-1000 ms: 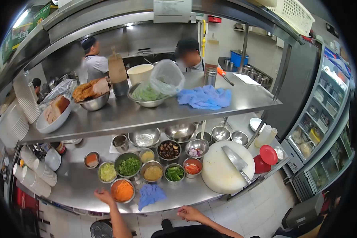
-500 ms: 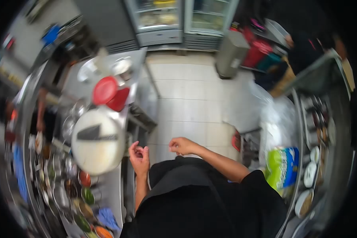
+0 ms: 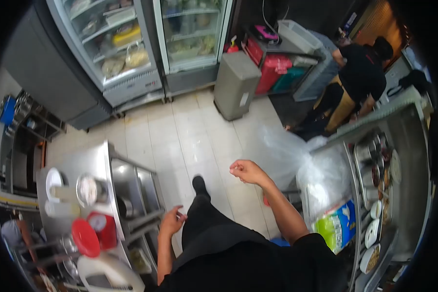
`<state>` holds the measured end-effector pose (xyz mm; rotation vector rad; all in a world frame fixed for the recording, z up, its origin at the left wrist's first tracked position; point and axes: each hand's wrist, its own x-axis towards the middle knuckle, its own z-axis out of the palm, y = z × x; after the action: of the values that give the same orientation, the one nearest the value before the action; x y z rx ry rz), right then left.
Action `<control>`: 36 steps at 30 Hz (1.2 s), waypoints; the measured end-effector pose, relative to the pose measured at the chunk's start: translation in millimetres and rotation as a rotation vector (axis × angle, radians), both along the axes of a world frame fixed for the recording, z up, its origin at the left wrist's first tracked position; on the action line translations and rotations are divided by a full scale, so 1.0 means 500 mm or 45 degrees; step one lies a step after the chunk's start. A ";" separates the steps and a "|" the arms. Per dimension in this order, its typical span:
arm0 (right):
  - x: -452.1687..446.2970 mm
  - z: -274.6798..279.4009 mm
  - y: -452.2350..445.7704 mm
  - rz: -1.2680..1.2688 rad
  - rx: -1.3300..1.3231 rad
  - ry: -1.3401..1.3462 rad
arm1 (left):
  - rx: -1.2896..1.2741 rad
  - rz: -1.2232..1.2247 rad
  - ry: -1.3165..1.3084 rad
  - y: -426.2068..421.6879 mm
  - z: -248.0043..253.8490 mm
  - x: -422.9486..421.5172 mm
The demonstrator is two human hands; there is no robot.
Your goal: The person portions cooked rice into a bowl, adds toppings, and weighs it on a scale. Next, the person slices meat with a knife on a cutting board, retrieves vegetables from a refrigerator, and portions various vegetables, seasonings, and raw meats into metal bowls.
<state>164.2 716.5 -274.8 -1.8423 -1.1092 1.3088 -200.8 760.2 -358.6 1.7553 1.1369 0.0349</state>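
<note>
My left hand hangs in front of me with its fingers loosely bent and apart, and nothing shows in it. It is nearest to the steel table on my left. My right hand is held out over the floor, fingers curled in toward the thumb, with no object visible in it. Neither hand touches anything. On the steel table stand a red round lid, a red container, a metal pot with white contents and a white round board.
Glass-door fridges and a grey bin stand ahead. A co-worker bends over at the right. Clear plastic bags and a green-blue packet lie beside a counter with food containers. My shoe is on the tiles.
My view has swung right and I have moved forward. The table with the board has slid down and left in view. My right hand has lifted outward; my left hand stays low.
</note>
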 end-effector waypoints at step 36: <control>1.236 0.091 1.399 -0.555 0.955 -0.398 | -0.267 0.343 0.122 0.957 -0.024 0.874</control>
<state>782.5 1416.1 -229.3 -1.5866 -1.0674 0.2856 236.0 1238.9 -370.4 1.4241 1.3892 -0.0055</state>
